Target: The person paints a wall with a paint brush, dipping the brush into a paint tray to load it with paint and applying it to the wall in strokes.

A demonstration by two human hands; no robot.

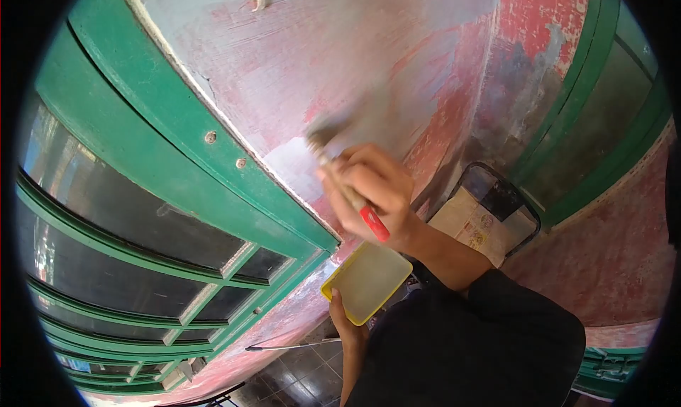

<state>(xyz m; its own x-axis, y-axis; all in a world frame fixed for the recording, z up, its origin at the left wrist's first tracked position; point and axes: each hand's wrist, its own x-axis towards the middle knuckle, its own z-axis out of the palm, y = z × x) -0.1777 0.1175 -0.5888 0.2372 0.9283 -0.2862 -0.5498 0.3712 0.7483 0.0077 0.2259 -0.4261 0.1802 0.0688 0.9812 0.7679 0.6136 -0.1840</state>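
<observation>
My right hand [376, 187] is closed around the handle of a paintbrush [373, 221], which has a red end. Its bristles, smeared by motion, are against or close over the wall [425, 67], where patchy red and pale whitish paint shows. Lower down, my left hand [345, 318] grips the edge of a yellow-rimmed plastic tub [369, 283], thumb over the rim. A cloudy, whitish liquid fills the bottom of the tub.
A green door or window frame [163, 134] with glass panes runs along the left. To the right stands a black-framed chair [535, 212] with cardboard on it, near another green frame [603, 109]. Dark floor tiles [298, 371] show below.
</observation>
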